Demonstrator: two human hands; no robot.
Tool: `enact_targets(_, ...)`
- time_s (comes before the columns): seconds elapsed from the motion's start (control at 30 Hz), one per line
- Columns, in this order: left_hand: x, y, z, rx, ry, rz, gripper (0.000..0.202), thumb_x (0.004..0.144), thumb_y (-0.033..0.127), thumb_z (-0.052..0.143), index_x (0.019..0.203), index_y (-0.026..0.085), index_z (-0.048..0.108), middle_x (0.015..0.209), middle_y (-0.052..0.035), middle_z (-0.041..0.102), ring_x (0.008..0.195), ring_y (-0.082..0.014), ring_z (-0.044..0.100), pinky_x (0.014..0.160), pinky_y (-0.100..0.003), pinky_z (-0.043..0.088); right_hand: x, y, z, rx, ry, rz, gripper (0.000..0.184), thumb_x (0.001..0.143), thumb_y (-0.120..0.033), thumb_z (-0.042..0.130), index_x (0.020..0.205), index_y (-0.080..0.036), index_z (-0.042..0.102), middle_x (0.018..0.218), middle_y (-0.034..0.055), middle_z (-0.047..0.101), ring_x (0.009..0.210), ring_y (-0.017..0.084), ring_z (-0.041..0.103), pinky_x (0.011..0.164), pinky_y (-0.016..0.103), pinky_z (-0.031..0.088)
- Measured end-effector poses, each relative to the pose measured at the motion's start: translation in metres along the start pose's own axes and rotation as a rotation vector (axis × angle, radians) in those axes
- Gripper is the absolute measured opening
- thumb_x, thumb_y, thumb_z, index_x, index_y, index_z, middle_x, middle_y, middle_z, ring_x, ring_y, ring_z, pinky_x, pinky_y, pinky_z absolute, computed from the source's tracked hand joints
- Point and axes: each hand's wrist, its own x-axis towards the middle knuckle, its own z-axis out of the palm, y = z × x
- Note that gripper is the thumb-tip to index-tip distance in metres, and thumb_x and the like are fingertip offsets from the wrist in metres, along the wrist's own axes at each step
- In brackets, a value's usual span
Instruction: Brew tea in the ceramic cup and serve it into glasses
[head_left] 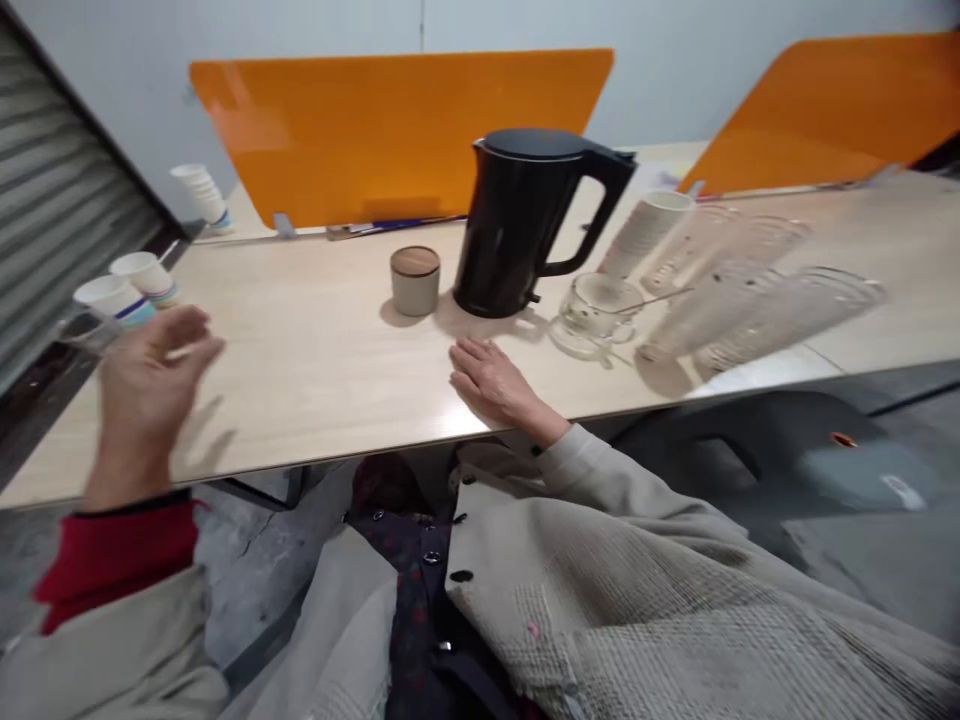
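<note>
My left hand (154, 385) is raised over the left end of the table, its fingers bent and the thumb apart, with nothing seen in it. Just beyond it stand two paper cups, a nearer paper cup (112, 298) and a farther paper cup (147, 277). My right hand (495, 382) lies flat on the table near its front edge, fingers stretched out, holding nothing. Behind that hand is a black electric kettle (502, 225) with its lid down and handle to the right. A small grey canister (415, 290) with a wooden lid sits left of the kettle.
Right of the kettle are a glass cup (600, 305) with a thin stirrer, a stack of paper cups (649, 235) and several tall clear glasses (787, 320). Another cup stack (202, 198) stands far left. Orange dividers (360, 140) line the back. A dark stool (787, 450) is below right.
</note>
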Motion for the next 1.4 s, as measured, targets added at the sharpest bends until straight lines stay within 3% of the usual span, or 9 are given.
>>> enact_targets(0.13,-0.073,0.061,0.076,-0.166,-0.317,0.1,0.058,0.091,0.061,0.076,0.134,0.021,0.079,0.14,-0.0111,0.082,0.113,-0.0297,0.081,0.104,-0.053,0.069,-0.017,0.008,-0.013,0.161,0.215,-0.021,0.047,0.112,-0.034,0.049,0.151,-0.016,0.067,0.157,0.018,0.07,0.146,0.032,0.066,0.129,0.053,0.049)
enact_targets(0.23,-0.107,0.08,0.117,-0.153,-0.328,0.242,0.046,0.098,0.056,0.068,0.128,0.023,0.079,0.136,-0.0122,0.083,0.131,-0.0342,0.075,0.116,-0.056,0.062,-0.046,0.023,-0.041,0.187,0.506,-0.012,0.034,0.112,-0.035,0.052,0.134,-0.023,0.075,0.126,0.0136,0.083,0.118,0.028,0.077,0.108,0.046,0.062)
enact_targets(0.33,-0.118,0.078,0.137,-0.074,-0.249,0.294,0.044,0.1,0.054,0.065,0.125,0.021,0.079,0.137,-0.016,0.081,0.141,-0.0392,0.069,0.124,-0.062,0.055,-0.083,0.051,-0.082,0.049,0.794,0.114,0.026,0.111,-0.035,0.054,0.115,-0.024,0.078,0.108,0.0119,0.082,0.101,0.028,0.077,0.098,0.045,0.062)
enact_targets(0.43,-0.118,0.071,0.141,-0.053,-0.23,0.298,0.044,0.102,0.054,0.064,0.128,0.021,0.076,0.137,-0.0169,0.081,0.139,-0.0394,0.069,0.124,-0.063,0.053,-0.116,0.088,-0.126,-0.191,0.92,0.314,0.028,0.107,-0.033,0.054,0.111,-0.018,0.078,0.101,0.0148,0.08,0.098,0.031,0.074,0.097,0.05,0.06)
enact_targets(0.6,-0.116,0.071,0.14,-0.019,-0.242,0.316,0.041,0.104,0.053,0.062,0.129,0.023,0.075,0.135,-0.0174,0.08,0.139,-0.0402,0.07,0.124,-0.064,0.052,-0.131,0.137,-0.176,-0.441,0.629,0.566,0.039,0.106,-0.027,0.052,0.136,-0.018,0.076,0.135,0.0198,0.077,0.134,0.041,0.061,0.114,0.063,0.049)
enact_targets(0.77,-0.116,0.072,0.142,-0.006,-0.224,0.322,0.038,0.104,0.052,0.064,0.128,0.025,0.075,0.131,-0.0154,0.082,0.136,-0.0398,0.072,0.121,-0.061,0.055,-0.118,0.167,-0.186,-0.463,0.458,0.567,0.036,0.107,-0.026,0.052,0.123,-0.017,0.082,0.123,0.0173,0.082,0.131,0.038,0.06,0.116,0.064,0.044)
enact_targets(1.0,-0.116,0.073,0.141,0.027,-0.228,0.327,0.044,0.105,0.056,0.059,0.126,0.021,0.075,0.134,-0.0188,0.081,0.134,-0.0408,0.072,0.119,-0.061,0.056,-0.111,0.192,-0.183,-0.433,0.568,0.499,0.029,0.104,-0.028,0.057,0.098,-0.017,0.082,0.101,0.0132,0.082,0.115,0.034,0.065,0.108,0.061,0.048)
enact_targets(1.23,-0.115,0.071,0.142,0.017,-0.226,0.335,0.042,0.105,0.057,0.059,0.125,0.024,0.074,0.133,-0.0168,0.081,0.132,-0.0401,0.072,0.119,-0.061,0.055,-0.106,0.183,-0.201,-0.428,0.497,0.609,0.015,0.098,-0.021,0.066,0.1,-0.017,0.08,0.108,0.0141,0.083,0.117,0.033,0.066,0.11,0.057,0.048)
enact_targets(1.4,-0.115,0.072,0.143,-0.004,-0.236,0.317,0.04,0.104,0.056,0.06,0.125,0.025,0.074,0.131,-0.0158,0.081,0.133,-0.0395,0.072,0.12,-0.06,0.054,-0.108,0.176,-0.221,-0.422,0.588,0.554,0.024,0.107,-0.026,0.056,0.098,-0.02,0.078,0.106,0.0154,0.083,0.113,0.033,0.065,0.107,0.054,0.048)
